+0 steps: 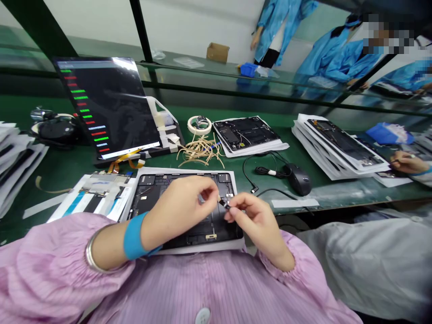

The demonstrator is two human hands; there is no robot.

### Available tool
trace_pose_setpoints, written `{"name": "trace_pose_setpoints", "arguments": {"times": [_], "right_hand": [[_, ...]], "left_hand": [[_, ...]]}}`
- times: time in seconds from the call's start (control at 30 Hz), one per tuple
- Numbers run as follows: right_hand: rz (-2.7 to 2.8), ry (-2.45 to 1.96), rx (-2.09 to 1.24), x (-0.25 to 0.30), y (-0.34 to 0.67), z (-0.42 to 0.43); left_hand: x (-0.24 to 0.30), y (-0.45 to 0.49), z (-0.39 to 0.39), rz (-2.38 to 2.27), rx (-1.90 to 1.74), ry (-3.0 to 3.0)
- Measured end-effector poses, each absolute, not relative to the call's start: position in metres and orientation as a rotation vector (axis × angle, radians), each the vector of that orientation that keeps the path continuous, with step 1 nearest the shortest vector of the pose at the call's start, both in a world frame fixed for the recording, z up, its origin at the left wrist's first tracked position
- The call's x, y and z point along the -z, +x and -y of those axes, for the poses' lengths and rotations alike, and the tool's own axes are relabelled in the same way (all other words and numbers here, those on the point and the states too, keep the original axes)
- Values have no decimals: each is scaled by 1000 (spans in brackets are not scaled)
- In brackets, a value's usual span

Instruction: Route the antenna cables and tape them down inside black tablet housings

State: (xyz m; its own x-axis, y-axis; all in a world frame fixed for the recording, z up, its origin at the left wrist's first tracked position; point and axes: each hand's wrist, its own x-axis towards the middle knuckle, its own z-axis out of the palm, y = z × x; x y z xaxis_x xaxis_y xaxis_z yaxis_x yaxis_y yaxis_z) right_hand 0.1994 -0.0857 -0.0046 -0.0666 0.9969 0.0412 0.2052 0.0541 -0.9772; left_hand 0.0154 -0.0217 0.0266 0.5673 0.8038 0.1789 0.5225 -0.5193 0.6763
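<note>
A small dark part with a pale end, too small to name, is held between my two hands. My left hand, with a blue band at the wrist, pinches its left end between thumb and forefinger. The fingers of my right hand are closed on the other end. Both hands are over an opened tablet housing, which lies on white sheets in front of me and shows black inner parts. My left hand and forearm hide much of its middle.
A lit screen panel leans at the left, beside a circuit-board assembly. Behind the housing are a tape roll, tan strips and another opened housing. A mouse and stacked housings stand right, near another person's hand.
</note>
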Motion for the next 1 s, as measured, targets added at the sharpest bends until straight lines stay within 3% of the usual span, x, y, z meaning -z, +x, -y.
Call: {"name": "trace_pose_setpoints", "arguments": {"times": [0.27,0.53,0.77,1.0], "right_hand": [[1425,-1462,-934,12,275,112],[1425,-1508,-948,20,283,113],[1482,-1513,-946,15,270,110],[1583,-1484,-897,1,246,104]], "left_hand": [[-7,-9,-25,-1221,-567,1577],[-48,-7,-76,-1180,-776,1427],[-18,9,-120,-1463,-754,1691],[-44,-7,-71,-1738,-591,2182]]}}
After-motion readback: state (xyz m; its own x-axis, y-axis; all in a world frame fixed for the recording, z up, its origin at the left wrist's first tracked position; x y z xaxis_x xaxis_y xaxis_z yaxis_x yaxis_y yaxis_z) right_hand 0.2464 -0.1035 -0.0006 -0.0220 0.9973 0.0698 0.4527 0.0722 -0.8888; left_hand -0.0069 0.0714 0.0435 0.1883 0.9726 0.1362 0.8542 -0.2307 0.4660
